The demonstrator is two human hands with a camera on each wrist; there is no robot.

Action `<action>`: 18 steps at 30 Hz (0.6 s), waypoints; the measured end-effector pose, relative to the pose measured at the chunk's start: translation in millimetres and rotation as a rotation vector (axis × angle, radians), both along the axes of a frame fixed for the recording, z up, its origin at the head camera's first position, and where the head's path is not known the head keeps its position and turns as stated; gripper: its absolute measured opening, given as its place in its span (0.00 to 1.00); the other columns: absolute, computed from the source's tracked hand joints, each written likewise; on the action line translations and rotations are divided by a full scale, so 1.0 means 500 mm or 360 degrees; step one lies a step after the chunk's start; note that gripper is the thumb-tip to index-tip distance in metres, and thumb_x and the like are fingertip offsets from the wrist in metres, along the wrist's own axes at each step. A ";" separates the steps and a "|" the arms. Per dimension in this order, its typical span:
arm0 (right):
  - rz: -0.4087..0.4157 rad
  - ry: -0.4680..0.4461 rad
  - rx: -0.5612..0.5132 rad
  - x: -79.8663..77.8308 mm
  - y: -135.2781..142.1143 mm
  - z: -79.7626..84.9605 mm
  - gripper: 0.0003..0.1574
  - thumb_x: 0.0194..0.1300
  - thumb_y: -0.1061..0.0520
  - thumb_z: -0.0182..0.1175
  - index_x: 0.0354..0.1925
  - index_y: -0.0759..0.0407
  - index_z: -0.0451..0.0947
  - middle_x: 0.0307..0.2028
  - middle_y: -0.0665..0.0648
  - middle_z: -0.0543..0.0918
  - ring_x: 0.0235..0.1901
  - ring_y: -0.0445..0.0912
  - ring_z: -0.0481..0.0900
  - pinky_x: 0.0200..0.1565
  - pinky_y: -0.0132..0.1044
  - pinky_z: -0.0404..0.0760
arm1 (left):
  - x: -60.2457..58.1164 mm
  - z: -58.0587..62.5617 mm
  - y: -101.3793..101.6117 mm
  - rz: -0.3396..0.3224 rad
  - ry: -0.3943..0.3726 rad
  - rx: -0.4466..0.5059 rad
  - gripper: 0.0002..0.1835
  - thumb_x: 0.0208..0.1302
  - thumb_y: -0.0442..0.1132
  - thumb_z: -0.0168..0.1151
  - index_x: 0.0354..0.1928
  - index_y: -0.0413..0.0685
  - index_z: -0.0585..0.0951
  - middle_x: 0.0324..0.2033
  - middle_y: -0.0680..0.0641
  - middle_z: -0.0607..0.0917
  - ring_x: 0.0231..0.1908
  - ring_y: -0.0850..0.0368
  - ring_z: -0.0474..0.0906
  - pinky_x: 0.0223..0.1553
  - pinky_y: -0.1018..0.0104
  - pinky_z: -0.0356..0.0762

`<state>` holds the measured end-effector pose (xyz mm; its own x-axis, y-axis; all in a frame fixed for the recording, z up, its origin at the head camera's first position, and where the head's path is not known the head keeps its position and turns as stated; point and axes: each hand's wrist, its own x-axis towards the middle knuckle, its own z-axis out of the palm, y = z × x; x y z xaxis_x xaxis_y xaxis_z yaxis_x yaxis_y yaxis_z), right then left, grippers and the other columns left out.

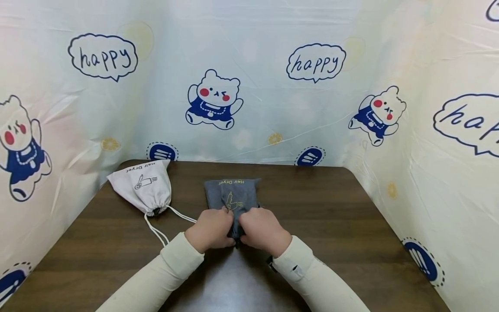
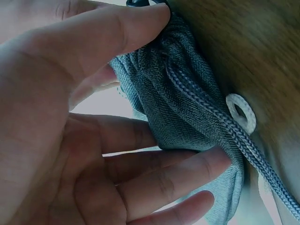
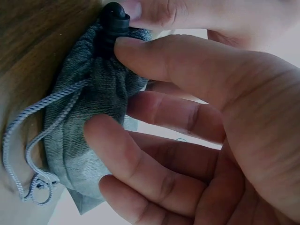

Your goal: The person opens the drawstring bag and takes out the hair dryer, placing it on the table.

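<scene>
A dark grey drawstring bag (image 1: 214, 195) printed "Hair Dryer" lies near the middle of the table, its gathered mouth toward me. My left hand (image 1: 210, 229) pinches one side of that mouth between thumb and fingers. On the other side, my right hand (image 1: 265, 229) pinches the gathered cloth, with its thumb against the black cord lock (image 3: 112, 23). The remaining fingers of both hands bend loosely along the bag. Grey cord (image 2: 211, 105) trails from the bag in both wrist views. What is inside the bag is hidden.
A white drawstring bag (image 1: 146, 186), also printed "Hair Dryer", lies at the table's back left. Its white cords (image 1: 156, 229) run toward my left arm. The brown table (image 1: 319, 208) is surrounded by a printed curtain (image 1: 261, 104) at the back and sides.
</scene>
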<state>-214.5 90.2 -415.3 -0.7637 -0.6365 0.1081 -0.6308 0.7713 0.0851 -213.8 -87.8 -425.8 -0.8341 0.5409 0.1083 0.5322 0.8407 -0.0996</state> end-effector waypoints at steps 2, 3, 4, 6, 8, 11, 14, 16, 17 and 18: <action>-0.0005 -0.0001 0.0008 0.002 0.001 0.004 0.14 0.55 0.46 0.77 0.26 0.47 0.80 0.20 0.47 0.78 0.19 0.41 0.76 0.23 0.39 0.78 | 0.002 0.001 0.002 -0.0005 0.0018 -0.0012 0.38 0.46 0.63 0.79 0.47 0.38 0.84 0.42 0.40 0.87 0.31 0.48 0.85 0.32 0.50 0.85; -0.0008 -0.0004 0.0013 0.004 0.001 0.006 0.14 0.55 0.46 0.77 0.26 0.47 0.81 0.20 0.47 0.79 0.20 0.42 0.76 0.24 0.40 0.78 | 0.003 0.002 0.003 -0.0009 0.0022 -0.0015 0.38 0.46 0.63 0.79 0.47 0.38 0.84 0.42 0.40 0.87 0.31 0.49 0.85 0.32 0.50 0.85; -0.0013 -0.0009 0.0019 0.006 0.001 0.008 0.14 0.55 0.46 0.77 0.26 0.47 0.81 0.20 0.47 0.79 0.20 0.42 0.77 0.24 0.40 0.79 | 0.004 0.002 0.004 -0.0012 0.0023 -0.0017 0.37 0.46 0.63 0.79 0.47 0.38 0.84 0.41 0.40 0.86 0.31 0.49 0.84 0.32 0.51 0.85; -0.0019 -0.0021 0.0031 0.010 0.003 0.013 0.14 0.55 0.46 0.78 0.27 0.47 0.81 0.21 0.48 0.80 0.20 0.42 0.77 0.24 0.40 0.79 | 0.007 0.002 0.006 -0.0017 0.0016 -0.0010 0.36 0.46 0.63 0.79 0.45 0.38 0.84 0.38 0.42 0.85 0.30 0.49 0.83 0.31 0.50 0.85; -0.0017 -0.0026 0.0044 0.015 0.005 0.017 0.14 0.55 0.46 0.78 0.28 0.48 0.82 0.21 0.48 0.80 0.21 0.43 0.78 0.24 0.41 0.80 | 0.011 0.001 0.008 -0.0025 0.0023 -0.0008 0.36 0.45 0.63 0.79 0.43 0.39 0.84 0.36 0.43 0.84 0.29 0.49 0.83 0.32 0.51 0.85; -0.0001 -0.0016 0.0057 0.026 0.008 0.023 0.14 0.54 0.47 0.78 0.28 0.49 0.82 0.21 0.49 0.80 0.21 0.43 0.78 0.24 0.40 0.80 | 0.017 0.002 0.011 -0.0039 0.0043 -0.0013 0.35 0.44 0.64 0.79 0.42 0.40 0.84 0.35 0.44 0.84 0.29 0.50 0.83 0.31 0.52 0.84; 0.0015 0.0001 0.0062 0.035 0.012 0.029 0.15 0.53 0.47 0.79 0.27 0.50 0.82 0.21 0.49 0.80 0.21 0.43 0.78 0.25 0.40 0.80 | 0.023 0.003 0.015 -0.0060 0.0062 -0.0020 0.35 0.43 0.64 0.80 0.41 0.41 0.84 0.34 0.44 0.84 0.28 0.51 0.83 0.30 0.52 0.84; 0.0018 0.0004 0.0061 0.039 0.015 0.029 0.15 0.52 0.47 0.79 0.26 0.50 0.82 0.21 0.49 0.81 0.21 0.43 0.78 0.26 0.40 0.80 | 0.027 0.005 0.018 -0.0070 0.0071 -0.0035 0.35 0.43 0.65 0.79 0.41 0.42 0.84 0.34 0.45 0.84 0.28 0.51 0.83 0.30 0.53 0.84; 0.0019 0.0001 0.0060 0.041 0.016 0.029 0.15 0.52 0.47 0.79 0.26 0.50 0.82 0.21 0.49 0.81 0.21 0.43 0.78 0.26 0.40 0.80 | 0.029 0.006 0.019 -0.0072 0.0074 -0.0040 0.35 0.43 0.65 0.79 0.41 0.42 0.84 0.34 0.45 0.84 0.28 0.51 0.83 0.30 0.53 0.84; 0.0020 0.0004 0.0060 0.042 0.017 0.029 0.15 0.52 0.47 0.79 0.26 0.50 0.82 0.21 0.49 0.81 0.22 0.43 0.78 0.26 0.40 0.80 | 0.030 0.006 0.021 -0.0074 0.0080 -0.0039 0.35 0.43 0.65 0.79 0.41 0.42 0.84 0.34 0.45 0.84 0.28 0.51 0.83 0.30 0.53 0.84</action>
<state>-193.5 98.7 -400.7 -0.7554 -0.6497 0.0857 -0.6402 0.7595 0.1152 -198.7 -77.5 -422.9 -0.8018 0.5820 0.1357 0.5645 0.8121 -0.1476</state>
